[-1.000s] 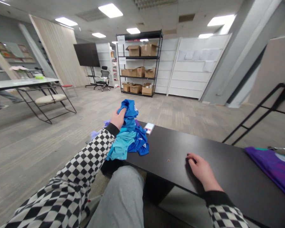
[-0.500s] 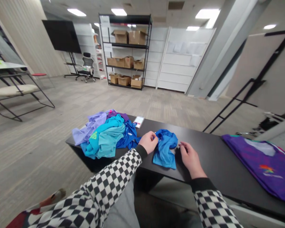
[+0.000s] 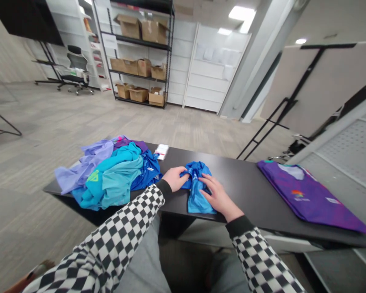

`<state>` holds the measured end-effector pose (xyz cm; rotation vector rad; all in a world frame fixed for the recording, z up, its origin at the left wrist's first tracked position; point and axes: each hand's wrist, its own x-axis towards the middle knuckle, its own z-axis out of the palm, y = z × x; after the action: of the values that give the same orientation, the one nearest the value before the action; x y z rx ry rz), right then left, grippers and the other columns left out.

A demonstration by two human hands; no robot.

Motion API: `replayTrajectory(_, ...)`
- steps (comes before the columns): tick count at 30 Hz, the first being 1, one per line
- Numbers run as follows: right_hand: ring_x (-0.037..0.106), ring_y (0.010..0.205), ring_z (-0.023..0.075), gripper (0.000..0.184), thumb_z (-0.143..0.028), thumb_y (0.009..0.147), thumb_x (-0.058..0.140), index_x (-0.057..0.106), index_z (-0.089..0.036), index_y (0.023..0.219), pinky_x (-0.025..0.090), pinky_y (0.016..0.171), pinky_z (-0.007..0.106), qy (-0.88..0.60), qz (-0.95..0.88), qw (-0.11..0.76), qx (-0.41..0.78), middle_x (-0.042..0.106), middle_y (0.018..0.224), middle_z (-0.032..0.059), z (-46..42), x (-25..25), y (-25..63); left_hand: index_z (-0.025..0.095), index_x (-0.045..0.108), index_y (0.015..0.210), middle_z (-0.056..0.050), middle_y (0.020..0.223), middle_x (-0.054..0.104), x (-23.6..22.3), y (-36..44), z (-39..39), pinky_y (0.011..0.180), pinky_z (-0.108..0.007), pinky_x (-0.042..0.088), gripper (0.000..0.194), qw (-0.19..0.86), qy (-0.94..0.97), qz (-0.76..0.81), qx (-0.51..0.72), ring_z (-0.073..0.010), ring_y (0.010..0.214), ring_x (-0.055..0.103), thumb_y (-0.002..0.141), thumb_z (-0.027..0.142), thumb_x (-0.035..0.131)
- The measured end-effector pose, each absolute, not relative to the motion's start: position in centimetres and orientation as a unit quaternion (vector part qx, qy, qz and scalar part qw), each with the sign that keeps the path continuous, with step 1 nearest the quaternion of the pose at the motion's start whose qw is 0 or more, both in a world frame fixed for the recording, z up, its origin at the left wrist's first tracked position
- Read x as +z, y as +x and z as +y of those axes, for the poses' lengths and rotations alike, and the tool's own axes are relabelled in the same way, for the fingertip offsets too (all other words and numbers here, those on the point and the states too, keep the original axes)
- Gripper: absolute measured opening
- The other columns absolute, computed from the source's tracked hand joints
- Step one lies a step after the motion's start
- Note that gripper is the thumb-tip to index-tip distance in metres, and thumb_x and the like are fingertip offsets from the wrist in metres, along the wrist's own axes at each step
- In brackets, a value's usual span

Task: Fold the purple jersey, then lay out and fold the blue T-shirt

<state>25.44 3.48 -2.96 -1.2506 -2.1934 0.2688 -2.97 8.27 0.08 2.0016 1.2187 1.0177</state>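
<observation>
A crumpled blue garment point(image 3: 197, 197), its exact kind unclear, lies on the black table point(image 3: 236, 183) in front of me. My left hand point(image 3: 175, 179) is at its upper left side, thumb and fingers closed on a fold of the cloth. Over the right side of the same garment rests my right hand point(image 3: 218, 195), its fingers spread and touching the fabric. To the left is a loose heap of clothes: a lilac garment point(image 3: 94, 156), a turquoise one point(image 3: 114, 162) and a darker blue one point(image 3: 146, 167).
Folded purple jerseys point(image 3: 311, 197) lie stacked on the table's right part. A small pixelated white item point(image 3: 161, 151) sits near the far edge. Beyond the table stand a black shelf rack point(image 3: 140, 44) with cardboard boxes, an office chair point(image 3: 76, 71) and a board stand point(image 3: 285, 108).
My right hand has moved left onto the blue garment, from beside it. My left hand remains at its upper left. The camera view has turned right.
</observation>
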Motion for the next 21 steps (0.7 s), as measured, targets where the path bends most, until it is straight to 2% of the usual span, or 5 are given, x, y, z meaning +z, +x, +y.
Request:
replayTrajectory(5,0.061,0.151,0.0361,0.018,-0.035,0.101,0.064,0.078,-0.026,0.095,0.048,0.127,0.062,-0.563,-0.787,0.251,0.038,0.069,0.158,0.0141,4.5,-3.4,28.0,0.022,0.081,0.104,-0.006,0.099,0.083,0.5,-7.3,10.2,0.096,-0.035,0.058,0.030,0.262,0.540,0.560,0.571,-0.0277,0.098,0.076,0.106,0.045,0.062)
replayTrajectory(9,0.069,0.137,0.0338,0.024,-0.033,0.098,0.057,0.078,-0.024,0.104,0.052,0.123,0.054,-0.696,-0.655,0.294,-0.011,0.076,0.140,0.0171,5.9,-2.9,32.1,0.018,0.080,0.106,-0.008,0.099,0.082,-0.4,-10.8,11.5,0.099,-0.036,0.058,0.026,0.249,0.477,0.624,0.566,-0.0278,0.099,0.074,0.105,0.036,0.062)
replayTrajectory(15,0.066,0.139,0.0371,0.045,-0.036,0.101,0.051,0.074,-0.017,0.135,0.050,0.126,0.057,-0.672,-0.643,0.365,-0.040,0.074,0.141,0.0223,5.4,-1.4,31.3,0.014,0.073,0.139,-0.017,0.141,0.073,0.4,-10.9,11.5,0.128,-0.043,0.047,0.046,0.129,0.520,0.634,0.558,-0.0331,0.138,0.065,0.093,0.019,0.067)
replayTrajectory(18,0.064,0.145,0.0366,0.047,-0.046,0.107,0.056,0.073,-0.021,0.143,0.049,0.129,0.059,-0.570,-0.754,0.327,0.009,0.072,0.151,0.0199,4.4,-1.5,28.5,0.015,0.074,0.140,-0.018,0.147,0.068,1.1,-10.1,10.9,0.131,-0.046,0.043,0.050,0.055,0.573,0.618,0.536,-0.0360,0.143,0.062,0.090,0.018,0.070)
replayTrajectory(21,0.055,0.158,0.0390,0.050,-0.052,0.106,0.062,0.074,-0.025,0.146,0.043,0.134,0.066,-0.541,-0.801,0.251,0.052,0.067,0.161,0.0162,3.9,-2.9,27.3,0.019,0.081,0.130,-0.015,0.135,0.074,0.9,-9.4,10.0,0.124,-0.045,0.051,0.039,0.114,0.662,0.589,0.449,-0.0348,0.131,0.068,0.093,0.020,0.068)
